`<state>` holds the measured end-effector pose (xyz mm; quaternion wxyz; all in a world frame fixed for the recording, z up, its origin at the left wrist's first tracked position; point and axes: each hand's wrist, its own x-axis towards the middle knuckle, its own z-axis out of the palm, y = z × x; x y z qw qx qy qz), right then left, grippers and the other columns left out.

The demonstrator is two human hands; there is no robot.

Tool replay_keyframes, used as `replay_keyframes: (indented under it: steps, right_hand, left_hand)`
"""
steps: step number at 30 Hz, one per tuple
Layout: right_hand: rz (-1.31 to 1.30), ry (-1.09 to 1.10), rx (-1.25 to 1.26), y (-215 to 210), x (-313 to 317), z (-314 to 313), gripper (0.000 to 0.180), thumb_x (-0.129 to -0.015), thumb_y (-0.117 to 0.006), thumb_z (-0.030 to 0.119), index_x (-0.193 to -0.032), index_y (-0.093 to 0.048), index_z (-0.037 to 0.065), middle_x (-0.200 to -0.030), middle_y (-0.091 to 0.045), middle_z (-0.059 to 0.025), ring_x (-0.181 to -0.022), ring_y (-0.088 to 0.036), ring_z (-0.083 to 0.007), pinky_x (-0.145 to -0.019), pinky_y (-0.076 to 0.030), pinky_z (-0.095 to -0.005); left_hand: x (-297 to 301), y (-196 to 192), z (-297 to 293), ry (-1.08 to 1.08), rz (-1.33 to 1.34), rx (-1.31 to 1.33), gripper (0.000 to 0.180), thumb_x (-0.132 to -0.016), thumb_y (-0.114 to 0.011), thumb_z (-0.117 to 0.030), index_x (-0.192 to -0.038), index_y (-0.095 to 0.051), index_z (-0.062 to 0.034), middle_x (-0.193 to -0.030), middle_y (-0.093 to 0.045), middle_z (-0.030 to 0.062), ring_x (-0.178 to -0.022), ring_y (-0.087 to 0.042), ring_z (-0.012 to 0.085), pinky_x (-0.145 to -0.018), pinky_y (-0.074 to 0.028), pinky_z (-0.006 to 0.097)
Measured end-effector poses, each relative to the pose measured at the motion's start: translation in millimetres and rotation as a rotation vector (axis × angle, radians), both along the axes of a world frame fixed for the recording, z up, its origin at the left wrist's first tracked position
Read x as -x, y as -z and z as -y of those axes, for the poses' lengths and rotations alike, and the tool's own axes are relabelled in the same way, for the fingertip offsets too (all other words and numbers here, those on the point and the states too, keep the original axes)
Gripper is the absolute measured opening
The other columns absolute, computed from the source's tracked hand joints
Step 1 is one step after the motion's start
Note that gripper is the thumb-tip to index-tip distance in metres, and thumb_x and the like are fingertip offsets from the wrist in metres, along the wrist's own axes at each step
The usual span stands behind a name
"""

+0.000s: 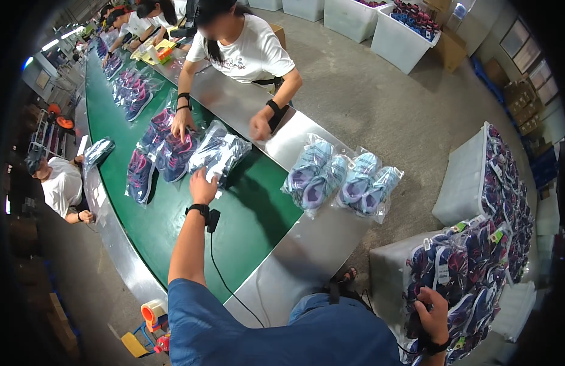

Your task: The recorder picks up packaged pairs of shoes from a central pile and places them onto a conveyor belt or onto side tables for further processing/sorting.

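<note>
My left hand [203, 186] reaches over the green conveyor belt [258, 213], its fingers curled at the near edge of a clear bag of shoes [220, 152]. White soles or linings show through the plastic. Just left of it lie bagged navy and pink sneakers [173, 155], which a co-worker's hand [182, 122] touches. Low on the right, my right hand [433, 312] hangs over a bin packed with bagged navy and pink shoes [456, 262]. Its thumb and fingers are bent but apart, with nothing visible between them. Both my wrists wear black bands.
Two bagged pairs of light blue and purple shoes [340, 177] rest on the metal side table [319, 244]. Across the belt stands a co-worker [243, 49]; others line its far end. White bins [404, 43] stand behind. A tape dispenser [153, 314] sits near the lower left.
</note>
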<state>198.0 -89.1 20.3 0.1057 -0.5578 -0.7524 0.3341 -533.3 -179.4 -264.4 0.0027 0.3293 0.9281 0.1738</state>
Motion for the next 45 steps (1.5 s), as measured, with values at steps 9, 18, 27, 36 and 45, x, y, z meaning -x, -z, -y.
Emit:
replay_keyframes:
  steps: [9,18,27,36,45]
  right_hand:
    - [0.058,0.013,0.16,22,14,2,0.039,-0.079,-0.073,0.005,-0.116,-0.064,-0.003,-0.091,-0.07,-0.0136,-0.081,-0.069,-0.0216,-0.076,-0.054,-0.0314]
    - [0.02,-0.026,0.193,56,11,-1,0.038,-0.08,-0.073,0.005,-0.116,-0.063,-0.002,-0.09,-0.069,-0.0132,-0.079,-0.068,-0.0229,-0.074,-0.053,-0.0324]
    - [-0.013,-0.075,0.113,46,2,8,0.039,-0.078,-0.073,0.006,-0.115,-0.064,-0.001,-0.093,-0.068,-0.0154,-0.086,-0.068,-0.0299,-0.079,-0.053,-0.0353]
    - [-0.071,-0.08,0.004,55,-33,34,0.039,-0.077,-0.074,0.007,-0.114,-0.065,0.0,-0.093,-0.069,-0.0164,-0.087,-0.068,-0.032,-0.079,-0.053,-0.0378]
    - [-0.21,-0.046,-0.057,35,-49,3,0.037,-0.083,-0.07,0.008,-0.119,-0.064,-0.001,-0.098,-0.069,-0.0169,-0.09,-0.069,-0.0295,-0.081,-0.053,-0.0364]
  left_hand:
    - [-51,32,-62,-0.052,-0.017,-0.068,0.077,-0.082,-0.072,-0.041,-0.143,-0.047,-0.0021,-0.15,-0.042,0.0235,-0.139,-0.034,0.0461,-0.116,-0.031,0.052]
    - [-220,-9,-50,0.023,0.082,-0.106,0.083,-0.088,-0.067,-0.052,-0.145,-0.042,0.0024,-0.147,-0.042,0.0265,-0.136,-0.036,0.0466,-0.114,-0.027,0.055]
    - [-257,35,-44,-0.594,1.649,-1.553,0.083,-0.086,-0.065,-0.067,-0.143,-0.048,-0.009,-0.15,-0.045,0.0094,-0.141,-0.036,0.0276,-0.115,-0.029,0.051]
    - [-220,38,-10,-0.707,1.614,-1.548,0.05,-0.099,-0.051,-0.051,-0.127,-0.062,-0.0112,-0.126,-0.066,0.0075,-0.112,-0.064,0.0312,-0.102,-0.049,0.049]
    - [-256,-109,19,-0.311,1.667,-1.353,0.059,-0.097,-0.048,-0.059,-0.129,-0.06,-0.0102,-0.121,-0.068,0.0093,-0.102,-0.068,0.0315,-0.086,-0.057,0.048]
